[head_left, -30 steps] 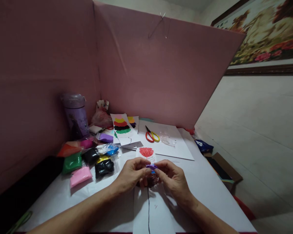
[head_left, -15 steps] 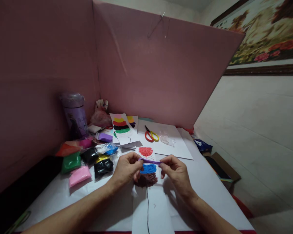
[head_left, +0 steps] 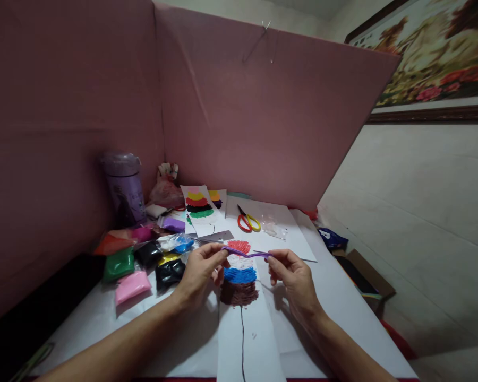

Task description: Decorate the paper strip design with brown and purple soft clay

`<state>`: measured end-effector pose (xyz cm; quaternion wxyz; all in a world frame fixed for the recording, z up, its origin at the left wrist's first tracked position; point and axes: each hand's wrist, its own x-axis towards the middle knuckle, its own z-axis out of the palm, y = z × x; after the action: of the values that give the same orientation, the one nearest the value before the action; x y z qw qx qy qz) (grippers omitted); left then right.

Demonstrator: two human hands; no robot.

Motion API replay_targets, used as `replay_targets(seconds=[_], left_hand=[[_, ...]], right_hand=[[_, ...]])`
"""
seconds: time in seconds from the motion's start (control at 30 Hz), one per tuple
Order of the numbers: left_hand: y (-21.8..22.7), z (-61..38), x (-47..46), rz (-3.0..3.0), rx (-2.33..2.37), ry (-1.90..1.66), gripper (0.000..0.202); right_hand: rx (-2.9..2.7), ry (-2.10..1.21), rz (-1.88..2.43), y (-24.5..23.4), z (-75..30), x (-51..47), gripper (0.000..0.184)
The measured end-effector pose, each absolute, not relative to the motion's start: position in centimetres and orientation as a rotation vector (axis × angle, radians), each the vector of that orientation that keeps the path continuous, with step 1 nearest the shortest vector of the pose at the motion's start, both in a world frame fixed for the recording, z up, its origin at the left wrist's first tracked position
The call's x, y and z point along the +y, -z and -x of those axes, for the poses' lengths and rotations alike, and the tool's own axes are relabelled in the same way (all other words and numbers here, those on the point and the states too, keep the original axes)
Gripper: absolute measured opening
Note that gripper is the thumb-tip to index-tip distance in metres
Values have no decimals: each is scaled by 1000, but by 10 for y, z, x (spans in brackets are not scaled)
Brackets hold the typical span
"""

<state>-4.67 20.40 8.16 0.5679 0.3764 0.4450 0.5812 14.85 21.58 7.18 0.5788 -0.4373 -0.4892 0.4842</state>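
A thin purple strand of modelling clay (head_left: 247,255) stretches between my two hands and sags slightly in the middle. My left hand (head_left: 202,268) pinches its left end, and my right hand (head_left: 293,276) pinches the right end. Below the strand lies a white paper strip (head_left: 249,339) with textured clay bands: a red one (head_left: 239,247) at the top, a pale one, a blue one (head_left: 240,275) and a brown one (head_left: 239,293). From the brown band a thin black line runs down the paper. Both hands are raised above the strip.
Several bags of coloured clay (head_left: 133,286) lie at the left, before a purple cup (head_left: 124,185). Red-and-yellow scissors (head_left: 249,220) rest on white board behind my hands, beside a clear plastic wrapper (head_left: 274,228). Another banded card (head_left: 199,209) stands behind. A pink panel (head_left: 242,116) closes the back.
The purple strand is longer and sags more now. My hands have moved apart a little, and the strand sits slightly higher, over the red and pale bands.
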Motion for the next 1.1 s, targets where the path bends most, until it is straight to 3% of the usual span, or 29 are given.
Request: replay_targets(seconds=[0.33, 0.57, 0.8, 0.9, 1.1], left_hand=[[-70, 37, 199, -1068, 896, -1076, 68], [-66, 37, 198, -1069, 850, -1065, 51], [-68, 37, 197, -1107, 817, -1062, 47], [-69, 37, 196, -1136, 818, -1042, 45], [-75, 37, 199, -1178, 876, -1116, 40]], right_hand=[[-1371, -1323, 926, -75, -139, 198, 32], [-1560, -1227, 909, -67, -140, 198, 20], [-1850, -780, 854, -70, -140, 191, 14], [-1784, -862, 873, -70, -140, 190, 9], [-1480, -1137, 901, -70, -137, 194, 17]])
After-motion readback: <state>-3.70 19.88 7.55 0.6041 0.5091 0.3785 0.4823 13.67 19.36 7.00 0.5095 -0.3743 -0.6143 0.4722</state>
